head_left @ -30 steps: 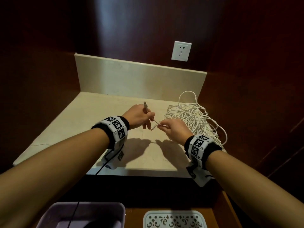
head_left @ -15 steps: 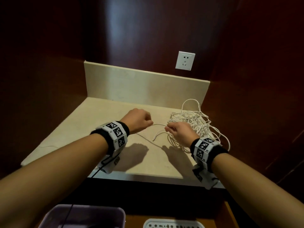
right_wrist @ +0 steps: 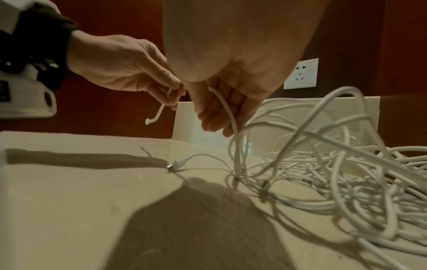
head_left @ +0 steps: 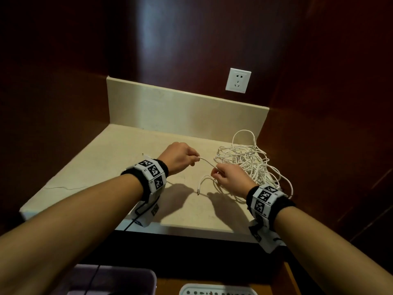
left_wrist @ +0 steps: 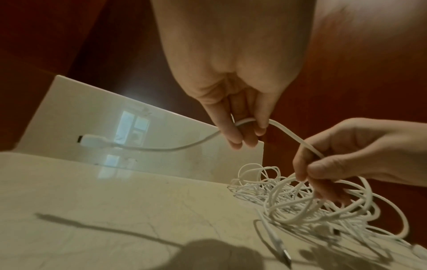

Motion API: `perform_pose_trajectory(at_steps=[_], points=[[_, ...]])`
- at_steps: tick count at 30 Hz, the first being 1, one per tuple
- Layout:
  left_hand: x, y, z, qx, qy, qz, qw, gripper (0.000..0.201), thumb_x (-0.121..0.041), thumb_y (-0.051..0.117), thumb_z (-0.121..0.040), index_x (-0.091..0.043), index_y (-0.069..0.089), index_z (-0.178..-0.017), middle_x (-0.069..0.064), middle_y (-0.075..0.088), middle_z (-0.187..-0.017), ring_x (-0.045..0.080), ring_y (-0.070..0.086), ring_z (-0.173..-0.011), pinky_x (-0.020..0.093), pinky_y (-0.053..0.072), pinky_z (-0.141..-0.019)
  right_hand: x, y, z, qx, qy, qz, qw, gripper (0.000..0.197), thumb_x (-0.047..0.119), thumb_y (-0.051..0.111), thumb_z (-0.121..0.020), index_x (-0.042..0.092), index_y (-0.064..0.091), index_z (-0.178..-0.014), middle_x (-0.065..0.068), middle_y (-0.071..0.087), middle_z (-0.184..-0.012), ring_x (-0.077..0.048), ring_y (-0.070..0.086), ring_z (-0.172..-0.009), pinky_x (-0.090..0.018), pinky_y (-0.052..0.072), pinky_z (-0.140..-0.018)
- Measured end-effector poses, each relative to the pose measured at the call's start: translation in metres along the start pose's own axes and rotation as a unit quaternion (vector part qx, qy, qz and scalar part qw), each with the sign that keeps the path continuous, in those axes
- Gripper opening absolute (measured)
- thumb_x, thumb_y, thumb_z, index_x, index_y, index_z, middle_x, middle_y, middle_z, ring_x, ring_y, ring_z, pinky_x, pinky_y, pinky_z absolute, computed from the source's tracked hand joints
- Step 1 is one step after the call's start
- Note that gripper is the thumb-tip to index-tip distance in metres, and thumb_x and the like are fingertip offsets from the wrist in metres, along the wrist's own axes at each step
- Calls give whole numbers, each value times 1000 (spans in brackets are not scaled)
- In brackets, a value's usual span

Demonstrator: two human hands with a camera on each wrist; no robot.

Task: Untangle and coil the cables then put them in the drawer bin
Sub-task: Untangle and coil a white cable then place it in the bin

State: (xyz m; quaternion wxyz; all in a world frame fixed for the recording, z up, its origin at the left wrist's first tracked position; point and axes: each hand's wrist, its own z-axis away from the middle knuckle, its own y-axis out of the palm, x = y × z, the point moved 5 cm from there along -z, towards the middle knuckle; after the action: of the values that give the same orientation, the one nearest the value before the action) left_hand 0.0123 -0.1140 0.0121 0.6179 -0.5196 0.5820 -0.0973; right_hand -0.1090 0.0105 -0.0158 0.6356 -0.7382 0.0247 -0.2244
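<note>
The surface point(head_left: 102, 167) carries a white cable tangle point(head_left: 251, 162) at its right, below the socket point(head_left: 238, 80). Left of the tangle, the left hand point(head_left: 178, 157) and right hand point(head_left: 228, 177) each pinch one cable point(head_left: 207, 163) stretched between them.

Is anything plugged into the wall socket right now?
No. The wall socket shows bare slots, and the cable pile lies on the counter below it.
</note>
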Motion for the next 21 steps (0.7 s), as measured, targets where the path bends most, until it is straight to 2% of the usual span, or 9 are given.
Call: perform_pose_trajectory(at_steps=[3,6,8,10,12,15,18,19,21], points=[[11,-9,0,-26,-17,-10,999,23,-25,60,-94,-13,74,-108,2,75,-92,14,64,-94,22,43,-83,-7,8,-3,44,10,-10,999,22,19,46,-100,15,65,-111,-2,68,-97,-17,60,-89,-30,46,-79],[28,-21,4,-49,-49,-20,997,23,-26,59,-95,-13,75,-105,1,75,-94,14,64,-93,19,38,-78,-19,9,-9,60,27,6,998,24,16,42,-101,12,65,-107,0,65,-92,-16,57,-85,-26,40,-73],[40,-27,7,-56,-75,-20,995,23,-25,60,-94,-12,75,-106,2,75,-91,13,62,-83,20,41,-77,-27,6,-11,49,38,19,998,25,21,42,-102,13,65,-102,3,64,-85,-16,57,-80,-26,39,-71],[51,-27,9,-42,-109,-16,993,22,-22,61,-93,-10,74,-106,4,75,-90,12,61,-76,23,48,-80,-29,1,-15,29,39,19,999,27,26,42,-103,16,65,-95,2,65,-78,-19,60,-77,-30,45,-71],[54,-24,9,-24,-132,-34,990,24,-15,58,-93,-9,73,-110,6,74,-99,18,64,-86,27,50,-86,-21,-5,-19,3,27,17,999,27,25,42,-103,16,64,-91,1,64,-74,-21,61,-75,-32,46,-71],[37,-16,5,-7,-98,-46,994,39,-7,52,-91,-16,63,-126,5,69,-118,23,60,-112,28,44,-97,-3,-15,-24,-38,-9,18,999,29,25,42,-103,11,67,-97,4,57,-76,-18,52,-74,-29,35,-64],[12,-7,1,4,-43,-6,999,39,-13,57,-92,-20,60,-130,4,70,-111,19,61,-102,23,43,-90,9,-21,-23,-68,-29,20,997,29,27,43,-103,13,67,-102,4,56,-79,-17,48,-75,-28,28,-64],[8,-5,-1,0,-36,18,999,34,-17,59,-93,-20,63,-126,4,71,-107,18,62,-97,23,44,-89,11,-22,-22,-73,-33,18,997,28,28,43,-103,14,68,-102,3,58,-79,-18,50,-76,-29,29,-64],[5,-3,-3,-11,-34,71,997,23,-24,62,-93,-19,72,-112,4,73,-92,19,66,-89,30,50,-91,13,-21,-19,-75,-41,10,996,27,29,46,-102,15,69,-103,-2,65,-82,-21,55,-79,-31,35,-66]])
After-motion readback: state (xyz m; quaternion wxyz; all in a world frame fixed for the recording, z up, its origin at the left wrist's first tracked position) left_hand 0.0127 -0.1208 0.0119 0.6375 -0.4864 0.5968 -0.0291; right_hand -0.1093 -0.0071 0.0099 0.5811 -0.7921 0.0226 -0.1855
